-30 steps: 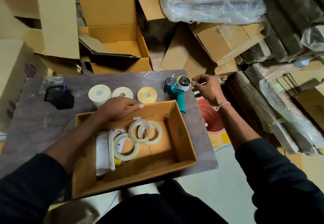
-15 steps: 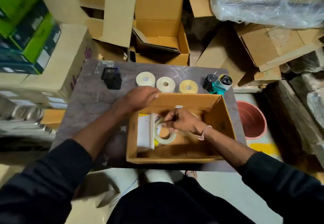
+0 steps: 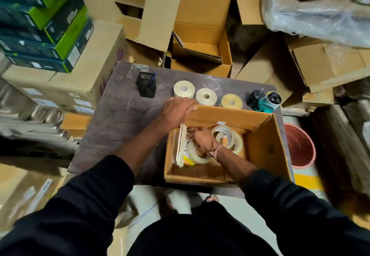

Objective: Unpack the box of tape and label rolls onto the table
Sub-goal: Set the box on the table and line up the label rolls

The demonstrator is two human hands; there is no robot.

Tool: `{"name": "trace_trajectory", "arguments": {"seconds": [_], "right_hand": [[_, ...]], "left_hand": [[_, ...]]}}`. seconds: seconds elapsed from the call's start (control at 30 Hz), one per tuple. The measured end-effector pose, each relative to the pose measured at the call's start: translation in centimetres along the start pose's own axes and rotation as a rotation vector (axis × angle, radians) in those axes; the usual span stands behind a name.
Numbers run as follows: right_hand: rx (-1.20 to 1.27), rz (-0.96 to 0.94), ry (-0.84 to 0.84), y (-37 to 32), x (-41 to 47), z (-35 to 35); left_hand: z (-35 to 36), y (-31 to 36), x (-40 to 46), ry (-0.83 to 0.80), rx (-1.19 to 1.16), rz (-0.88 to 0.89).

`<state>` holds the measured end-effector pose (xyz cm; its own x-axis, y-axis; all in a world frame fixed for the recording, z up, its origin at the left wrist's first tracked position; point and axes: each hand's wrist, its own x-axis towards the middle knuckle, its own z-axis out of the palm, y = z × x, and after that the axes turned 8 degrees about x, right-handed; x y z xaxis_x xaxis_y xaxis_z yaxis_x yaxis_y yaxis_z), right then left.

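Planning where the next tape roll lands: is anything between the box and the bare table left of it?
Only the left hand, resting on the box rim's far left corner. The table beyond is bare; the right hand is inside on a tape roll.

Bare table lies open left of the box; behind it, three rolls and a dispenser crowd the far edge.

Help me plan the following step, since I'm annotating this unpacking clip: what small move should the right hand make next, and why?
Probably lift the clear tape roll out and set it on the table. The right hand is already down in the box at that roll, the left hand steadies the box's rim, and three label rolls already stand outside.
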<state>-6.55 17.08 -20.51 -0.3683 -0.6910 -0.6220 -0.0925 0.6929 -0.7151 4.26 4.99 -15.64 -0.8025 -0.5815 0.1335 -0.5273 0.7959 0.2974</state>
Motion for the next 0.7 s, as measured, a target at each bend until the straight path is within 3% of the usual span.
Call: {"name": "trace_trajectory", "arguments": {"seconds": [0.07, 0.17, 0.37, 0.57, 0.7], "right_hand": [[0.024, -0.053, -0.027, 0.3, 0.1, -0.3], [-0.159, -0.115, -0.009, -0.3, -0.1, 0.6], [-0.393, -0.097, 0.233, -0.7, 0.9, 2.5], [-0.163, -0.164, 0.135, -1.8, -0.5, -1.3], [0.025, -0.195, 0.010, -3.4, -3.1, -5.5]], "left_hand": [[0.0, 0.1, 0.0, -0.001, -0.005, -0.007], [0.1, 0.1, 0.0, 0.028, -0.017, -0.014], [-0.5, 0.5, -0.3, 0.062, -0.072, -0.013], [-1.1, 1.3, -1.0, 0.070, -0.154, -0.151], [-1.6, 1.1, -1.4, 0.210, -0.136, -0.153]]}}
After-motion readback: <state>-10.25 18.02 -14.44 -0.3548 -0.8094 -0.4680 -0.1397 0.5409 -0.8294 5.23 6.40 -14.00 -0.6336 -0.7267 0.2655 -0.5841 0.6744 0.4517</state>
